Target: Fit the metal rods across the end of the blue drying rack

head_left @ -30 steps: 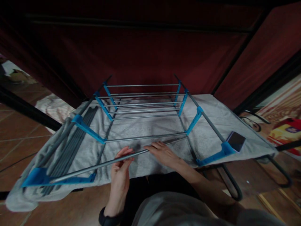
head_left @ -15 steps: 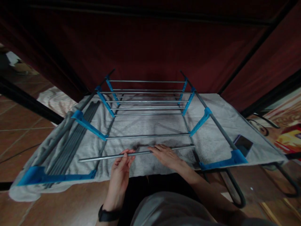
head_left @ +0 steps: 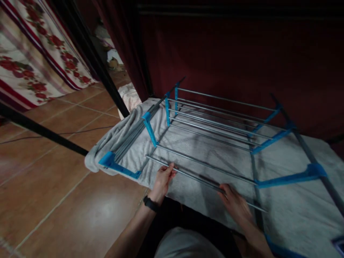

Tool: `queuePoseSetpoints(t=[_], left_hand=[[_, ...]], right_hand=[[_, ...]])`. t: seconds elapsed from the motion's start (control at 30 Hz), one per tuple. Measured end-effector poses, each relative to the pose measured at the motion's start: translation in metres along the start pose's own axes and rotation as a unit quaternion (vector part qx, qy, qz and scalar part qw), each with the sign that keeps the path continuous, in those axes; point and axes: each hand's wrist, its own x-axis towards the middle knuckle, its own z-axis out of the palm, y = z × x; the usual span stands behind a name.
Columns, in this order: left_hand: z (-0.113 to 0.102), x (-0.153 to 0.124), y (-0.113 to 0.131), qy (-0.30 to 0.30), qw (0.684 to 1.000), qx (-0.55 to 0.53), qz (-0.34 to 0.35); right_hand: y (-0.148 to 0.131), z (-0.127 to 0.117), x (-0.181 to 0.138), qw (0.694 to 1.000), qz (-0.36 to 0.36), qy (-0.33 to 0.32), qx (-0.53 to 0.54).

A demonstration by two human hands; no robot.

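Observation:
A thin metal rod (head_left: 196, 178) lies crosswise between my hands, above the grey blanket. My left hand (head_left: 164, 176) pinches it left of its middle, thumb on top. Towards its right end, my right hand (head_left: 233, 200) is closed around it. Both ends of the rod are free. Beyond it stands a partly assembled rack with grey side poles (head_left: 305, 147), several metal crossbars (head_left: 206, 165) and blue plastic brackets (head_left: 150, 129). The near left blue bracket (head_left: 119, 166) and the one at the lower right (head_left: 282, 249) have no crossbar between them.
Several grey tubes (head_left: 131, 138) lie bundled at the left on the blanket (head_left: 225, 150). Black metal posts (head_left: 104, 71) and a dark red curtain (head_left: 228, 64) bound the bed. Part of a phone (head_left: 339, 243) shows at the lower right. A cable (head_left: 67, 133) crosses the tiled floor.
My view has turned to the left, bringing in the floor and a floral cloth. The rod stays in both hands; my right hand now wraps it instead of lying over it, and the hands are farther apart.

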Motion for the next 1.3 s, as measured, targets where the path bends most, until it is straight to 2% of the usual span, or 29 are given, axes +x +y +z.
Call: queuePoseSetpoints(t=[0.1, 0.2, 0.27, 0.33, 0.4, 0.47, 0.53, 0.6, 0.73, 0.9, 1.0, 1.23, 1.3], left_hand=[[-0.002, 0.005, -0.003, -0.008, 1.000, -0.013, -0.010], [-0.008, 0.007, -0.008, -0.044, 0.999, 0.010, 0.003], [-0.014, 0.008, -0.010, -0.069, 0.993, 0.093, 0.028], [-0.020, 0.007, -0.010, -0.070, 0.967, 0.224, 0.105], [-0.025, 0.004, -0.008, -0.055, 0.901, 0.360, 0.236], [-0.027, 0.002, -0.002, -0.061, 0.801, 0.472, 0.363], [-0.027, 0.001, 0.003, -0.097, 0.705, 0.553, 0.433], [-0.027, 0.005, 0.007, -0.128, 0.634, 0.610, 0.457], [-0.030, 0.018, 0.007, -0.129, 0.554, 0.682, 0.460], [-0.036, 0.032, 0.003, -0.103, 0.436, 0.753, 0.482], [-0.037, 0.036, 0.001, -0.095, 0.414, 0.760, 0.492], [-0.042, 0.040, -0.002, -0.087, 0.411, 0.745, 0.518], [-0.043, 0.039, -0.001, -0.086, 0.414, 0.742, 0.520]], right_hand=[[0.013, 0.006, -0.004, 1.000, -0.006, -0.003, -0.008], [0.022, 0.013, -0.004, 1.000, -0.015, -0.001, -0.005], [0.026, 0.016, -0.003, 1.000, -0.022, 0.000, 0.007], [0.030, 0.017, -0.002, 1.000, -0.024, -0.002, 0.017], [0.030, 0.018, -0.001, 1.000, -0.018, -0.007, 0.021], [0.029, 0.018, 0.000, 1.000, -0.009, -0.014, 0.021], [0.026, 0.019, 0.000, 1.000, -0.002, -0.020, 0.021], [0.023, 0.020, 0.000, 1.000, 0.000, -0.020, 0.023], [0.025, 0.023, -0.001, 1.000, -0.006, -0.008, 0.018], [0.028, 0.031, -0.002, 0.999, -0.019, 0.019, 0.035], [0.019, 0.035, -0.007, 0.997, -0.008, 0.066, 0.050], [-0.013, 0.037, -0.037, 0.978, 0.056, 0.127, 0.153], [-0.020, 0.039, -0.047, 0.975, 0.053, 0.122, 0.176]])
